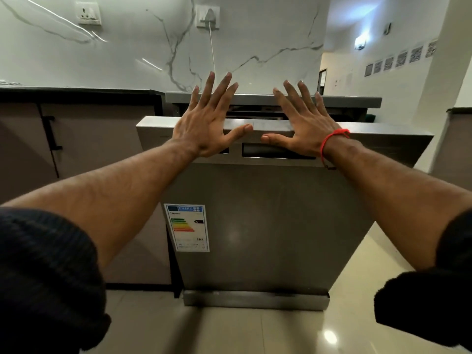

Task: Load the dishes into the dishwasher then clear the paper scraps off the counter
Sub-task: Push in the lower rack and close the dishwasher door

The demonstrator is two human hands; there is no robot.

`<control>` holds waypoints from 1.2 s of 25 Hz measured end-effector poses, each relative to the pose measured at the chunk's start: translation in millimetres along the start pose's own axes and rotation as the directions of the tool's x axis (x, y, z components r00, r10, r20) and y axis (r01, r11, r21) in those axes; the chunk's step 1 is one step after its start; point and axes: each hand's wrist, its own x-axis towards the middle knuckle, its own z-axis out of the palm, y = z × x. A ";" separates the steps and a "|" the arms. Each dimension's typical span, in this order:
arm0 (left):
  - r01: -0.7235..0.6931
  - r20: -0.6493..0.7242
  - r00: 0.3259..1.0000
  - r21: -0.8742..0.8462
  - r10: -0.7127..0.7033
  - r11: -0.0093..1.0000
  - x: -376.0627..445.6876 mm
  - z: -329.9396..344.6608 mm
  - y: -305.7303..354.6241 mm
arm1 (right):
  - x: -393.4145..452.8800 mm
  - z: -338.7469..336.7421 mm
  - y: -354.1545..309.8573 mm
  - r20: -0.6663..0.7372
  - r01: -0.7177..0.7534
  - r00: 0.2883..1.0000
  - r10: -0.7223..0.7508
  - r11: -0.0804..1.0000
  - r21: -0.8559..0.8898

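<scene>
A grey steel dishwasher [268, 226] fills the middle of the view, its door tilted slightly out from the top so a dark gap shows behind the upper edge. An energy label [187, 227] is stuck on the door's lower left. My left hand [204, 123] and my right hand [304, 126] are both stretched out with fingers straight and spread, over the door's top edge and handle recess [275, 150]. Neither hand holds anything. No dishes or paper scraps are in sight.
Brown cabinet doors [89, 144] with a black handle stand to the left under a dark counter edge [76, 92]. A marble wall with two sockets rises behind. Glossy beige floor tiles [344, 315] lie below, and a corridor opens at the right.
</scene>
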 end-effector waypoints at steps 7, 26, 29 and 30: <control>0.016 0.078 0.997 0.022 -0.017 1.000 57.1 41.0 -31.6 | 61.8 21.2 26.0 0.076 -0.044 0.996 0.045 0.999 -0.020; 0.031 -0.148 0.988 -0.021 -0.034 0.999 105.3 121.3 -57.1 | 119.3 99.0 51.4 -0.403 -0.124 0.907 0.120 0.992 0.016; 0.057 -0.181 0.982 -0.019 -0.059 0.998 106.9 123.8 -50.7 | 125.4 93.7 48.2 -0.369 -0.125 0.920 0.132 0.991 0.044; 0.072 -0.194 0.978 -0.016 -0.074 0.997 107.1 124.1 -49.7 | 127.3 91.7 46.8 -0.357 -0.127 0.924 0.135 0.991 0.046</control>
